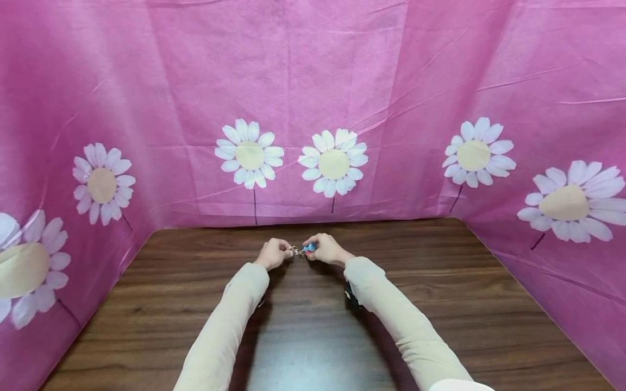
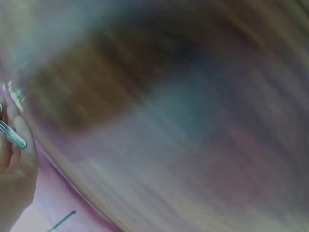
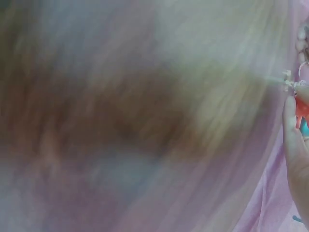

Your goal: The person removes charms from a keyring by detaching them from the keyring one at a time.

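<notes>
Near the far edge of the table, both hands hold a keychain between them. My left hand (image 1: pixel 275 253) pinches its metal end, a ring and chain (image 1: pixel 295 251). In the left wrist view, a slim silvery piece like a key (image 2: pixel 13 135) lies along the fingers. On the other side, my right hand (image 1: pixel 329 250) grips a small blue and red charm (image 1: pixel 310 248). Its orange-red part (image 3: pixel 302 110) shows between thumb and fingers in the right wrist view, with metal links (image 3: pixel 288 82) just beyond the fingertips. The fingers hide much of the charm's shape.
A dark brown wooden table (image 1: pixel 303 326) lies under both forearms. A pink cloth (image 1: pixel 337 70) printed with white daisies hangs along its back and both sides. A dark band (image 1: pixel 349 296) sits below the right sleeve.
</notes>
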The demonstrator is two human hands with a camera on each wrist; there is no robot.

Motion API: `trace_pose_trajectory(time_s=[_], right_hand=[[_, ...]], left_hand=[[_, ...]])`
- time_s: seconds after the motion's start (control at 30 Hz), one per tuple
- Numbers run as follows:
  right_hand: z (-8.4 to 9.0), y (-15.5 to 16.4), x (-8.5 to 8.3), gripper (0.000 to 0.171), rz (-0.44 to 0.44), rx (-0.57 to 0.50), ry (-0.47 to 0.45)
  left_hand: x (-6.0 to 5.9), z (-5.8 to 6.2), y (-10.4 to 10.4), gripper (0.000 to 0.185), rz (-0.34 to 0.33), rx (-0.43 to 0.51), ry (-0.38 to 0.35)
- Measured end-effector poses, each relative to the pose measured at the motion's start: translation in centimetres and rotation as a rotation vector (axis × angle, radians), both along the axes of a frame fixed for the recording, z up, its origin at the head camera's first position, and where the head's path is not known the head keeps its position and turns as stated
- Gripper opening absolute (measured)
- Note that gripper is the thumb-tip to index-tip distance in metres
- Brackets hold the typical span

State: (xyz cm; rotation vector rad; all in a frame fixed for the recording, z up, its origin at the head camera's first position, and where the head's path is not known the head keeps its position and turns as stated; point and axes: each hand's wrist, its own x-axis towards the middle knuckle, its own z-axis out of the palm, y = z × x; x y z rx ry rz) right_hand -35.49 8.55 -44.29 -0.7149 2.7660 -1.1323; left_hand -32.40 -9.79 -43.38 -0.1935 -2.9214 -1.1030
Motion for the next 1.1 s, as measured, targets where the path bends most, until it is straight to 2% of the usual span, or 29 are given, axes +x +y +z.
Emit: trace_pose_trajectory(time_s=[0.1, 0.2, 0.43, 0.6, 0.67, 0.73, 0.87, 0.97, 1.1], right_hand=[[0.4, 0.2, 0.2, 0.040, -0.036, -0.079, -0.057], [0.8, 0.5, 0.4, 0.044, -0.055, -0.132, -0.077], [1.8, 0.7, 1.8, 0.038, -0.037, -0.154, 0.018], [2.6, 1.5, 3.2, 0.034, -0.038, -0.227, 0.018], [3.2, 1.9, 4.0, 0.031, -0.013, -0.271, -0.014], [4.2, 2.3, 5.1, 0.029, 0.022, -0.295, -0.039], [4.7, 3.1, 5.5, 0.032, 0.061, -0.305, -0.067], [4.0, 3.2, 4.7, 0.034, 0.055, -0.333, -0.058], [3.9, 2.8, 5.1, 0.035, 0.004, -0.342, -0.023]], left_hand=[[-0.1, 0.3, 0.0, 0.008, 0.011, 0.050, 0.032], [-0.1, 0.9, 0.1, 0.008, 0.000, 0.105, 0.058], [0.4, 2.6, 0.9, 0.008, -0.059, 0.297, 0.083], [1.2, 3.6, 1.7, 0.010, -0.087, 0.409, 0.076], [1.6, 4.0, 1.9, 0.010, -0.099, 0.436, 0.077], [2.0, 4.4, 2.0, 0.011, -0.111, 0.457, 0.074], [2.7, 5.5, 2.3, 0.011, -0.124, 0.450, 0.073], [3.1, 6.5, 2.5, 0.010, -0.124, 0.423, 0.070], [3.7, 7.2, 2.8, 0.008, -0.136, 0.414, 0.065]])
